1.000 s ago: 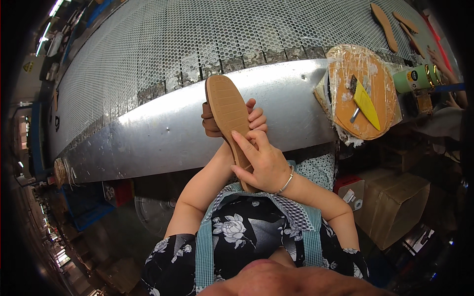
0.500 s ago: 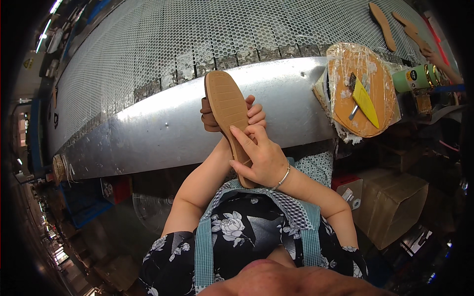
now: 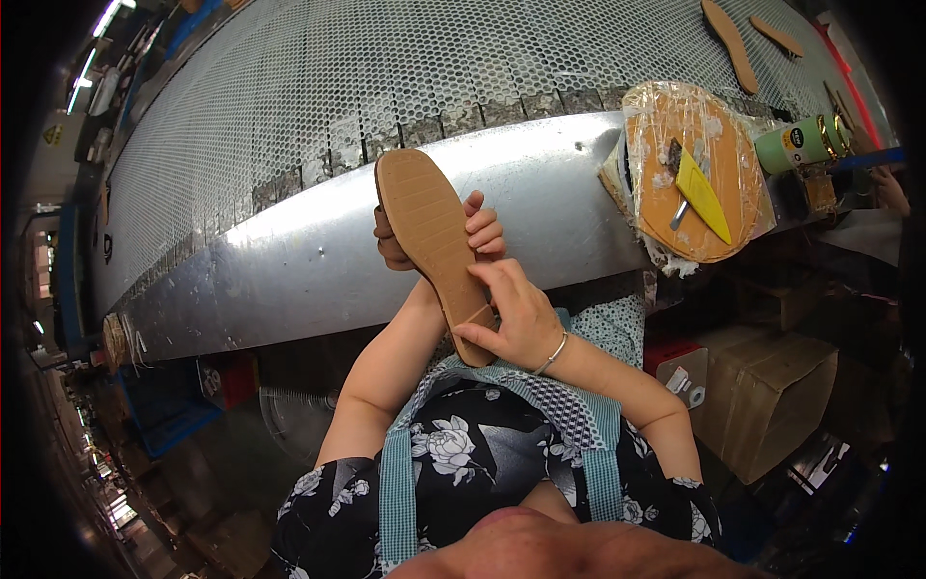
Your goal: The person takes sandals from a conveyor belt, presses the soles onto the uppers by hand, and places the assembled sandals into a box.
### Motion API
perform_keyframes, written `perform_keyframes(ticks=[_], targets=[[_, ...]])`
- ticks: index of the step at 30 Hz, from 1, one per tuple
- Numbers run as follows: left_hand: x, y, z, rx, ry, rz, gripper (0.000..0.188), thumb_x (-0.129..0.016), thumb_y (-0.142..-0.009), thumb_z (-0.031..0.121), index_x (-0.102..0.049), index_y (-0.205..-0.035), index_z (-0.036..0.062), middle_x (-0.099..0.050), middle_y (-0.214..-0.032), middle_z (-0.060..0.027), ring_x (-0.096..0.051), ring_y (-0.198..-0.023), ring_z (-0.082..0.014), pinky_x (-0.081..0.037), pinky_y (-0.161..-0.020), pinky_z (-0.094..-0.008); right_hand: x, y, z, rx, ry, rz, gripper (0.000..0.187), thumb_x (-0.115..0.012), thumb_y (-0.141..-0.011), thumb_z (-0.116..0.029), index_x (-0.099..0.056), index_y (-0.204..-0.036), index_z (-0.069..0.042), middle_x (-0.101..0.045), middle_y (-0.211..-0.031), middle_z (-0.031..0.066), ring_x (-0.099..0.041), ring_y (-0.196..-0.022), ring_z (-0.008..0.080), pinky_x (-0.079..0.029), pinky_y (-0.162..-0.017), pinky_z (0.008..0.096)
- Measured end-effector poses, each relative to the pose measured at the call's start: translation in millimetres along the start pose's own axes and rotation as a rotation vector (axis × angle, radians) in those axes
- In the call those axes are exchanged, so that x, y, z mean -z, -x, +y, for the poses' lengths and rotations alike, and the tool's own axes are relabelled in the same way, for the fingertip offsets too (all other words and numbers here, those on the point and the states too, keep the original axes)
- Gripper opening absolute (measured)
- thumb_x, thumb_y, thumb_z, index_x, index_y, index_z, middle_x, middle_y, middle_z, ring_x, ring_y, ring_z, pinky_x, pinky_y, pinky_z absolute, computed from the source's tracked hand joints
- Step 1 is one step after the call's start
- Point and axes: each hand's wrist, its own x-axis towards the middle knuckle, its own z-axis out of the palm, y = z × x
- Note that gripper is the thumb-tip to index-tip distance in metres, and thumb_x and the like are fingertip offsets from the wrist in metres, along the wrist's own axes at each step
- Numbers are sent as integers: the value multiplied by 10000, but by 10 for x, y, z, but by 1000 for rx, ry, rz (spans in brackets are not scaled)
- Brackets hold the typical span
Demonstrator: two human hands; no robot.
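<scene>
A brown slide sandal (image 3: 424, 217) is held with its ribbed tan sole toward me, toe pointing away and heel near my apron. Dark brown straps (image 3: 391, 243) stick out beyond its left edge. My left hand (image 3: 484, 230) is mostly hidden behind the sandal; its fingertips curl out past the right edge. My right hand (image 3: 521, 317) is at the heel half, thumb on the sole near the heel and forefinger bent at the edge by the arch.
Beyond a metal ledge (image 3: 318, 280) lies a honeycomb mesh surface (image 3: 434, 68). To the right, a yellow-handled blade (image 3: 702, 198) rests on a plastic-wrapped orange pad (image 3: 646, 145), beside a green cylindrical container (image 3: 796, 145). Loose soles (image 3: 730, 46) lie farther back. A cardboard box (image 3: 772, 400) stands below.
The sandal has shifted slightly left. My right forefinger has moved off the sole's face to its edge. At the far right, another person's hand has drawn back from the soles.
</scene>
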Motion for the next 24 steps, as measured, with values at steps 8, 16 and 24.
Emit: perform_keyframes(ticks=[8,16,24], targets=[[93,-169,113,126,-34,-108,340,-507,-958,344,-624,-1024,32,-487,-658,-6,-433,-568,-111,-371,-554,-256,-224,230,244,-441,-416,-422,601,-702,-799,-437,-483,-1123,20,-630,-934,219,-650,-883,316,-512,-773,370],[-28,-171,456,64,-525,285,440,-455,-960,423,-551,-1178,52,-597,-991,-94,-584,-838,-217,-498,-750,-331,-325,25,367,-388,-796,-12,349,-635,-888,-196,-513,-1137,16,-621,-977,97,-583,-893,132,-483,-787,290],[-24,-36,460,-141,-348,250,411,-461,-943,393,-577,-1154,60,-638,-1080,-118,-630,-919,-269,-535,-799,-412,-89,-99,182,-264,-433,90,426,-608,-879,-159,-468,-1249,1,-643,-936,241,-669,-840,346,-518,-718,382]])
